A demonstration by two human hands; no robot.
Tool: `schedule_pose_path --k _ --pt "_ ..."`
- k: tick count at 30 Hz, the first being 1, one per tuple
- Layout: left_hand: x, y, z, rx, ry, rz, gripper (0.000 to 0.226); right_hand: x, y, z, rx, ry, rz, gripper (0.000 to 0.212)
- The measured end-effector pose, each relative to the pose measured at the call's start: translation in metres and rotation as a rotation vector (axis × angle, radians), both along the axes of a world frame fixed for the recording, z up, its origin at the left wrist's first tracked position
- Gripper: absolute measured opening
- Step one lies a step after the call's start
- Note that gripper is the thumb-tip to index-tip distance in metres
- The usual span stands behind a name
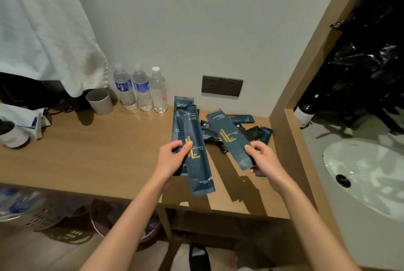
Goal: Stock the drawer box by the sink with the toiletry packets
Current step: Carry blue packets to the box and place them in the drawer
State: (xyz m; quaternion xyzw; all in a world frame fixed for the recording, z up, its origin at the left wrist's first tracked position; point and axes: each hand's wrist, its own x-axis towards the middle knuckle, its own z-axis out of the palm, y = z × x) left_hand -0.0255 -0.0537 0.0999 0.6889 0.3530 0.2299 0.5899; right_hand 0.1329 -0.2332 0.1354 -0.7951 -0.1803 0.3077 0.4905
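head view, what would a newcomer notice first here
Front and centre, the left grip holds two dark blue dental kit packets, and the right grip pinches a third packet. Behind them, loose packets lie on the wooden counter, with three water bottles at the wall and a white sink on the right.

Three water bottles (142, 90), one cup (100, 102), two wall sockets (222, 86), three held packets (195, 137)

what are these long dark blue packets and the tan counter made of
The long dark blue packets look like matte plastic or coated-paper film: thin, lightly creased, with flat sealed ends and gold print. The tan countertop looks like wood-grain laminate or veneer, with faint straight grain and a smooth low sheen; I cannot tell which.
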Motion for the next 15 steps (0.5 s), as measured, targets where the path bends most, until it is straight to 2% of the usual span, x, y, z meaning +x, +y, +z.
schedule_pose_path --k 8,15 --pt "-0.044 -0.09 0.03 -0.015 -0.023 -0.237 0.037 -0.096 -0.118 0.012 0.146 -0.062 -0.35 0.017" --pt "-0.021 -0.197 0.046 -0.062 -0.047 -0.478 0.037 -0.125 -0.25 0.021 0.184 -0.129 -0.65 0.015"
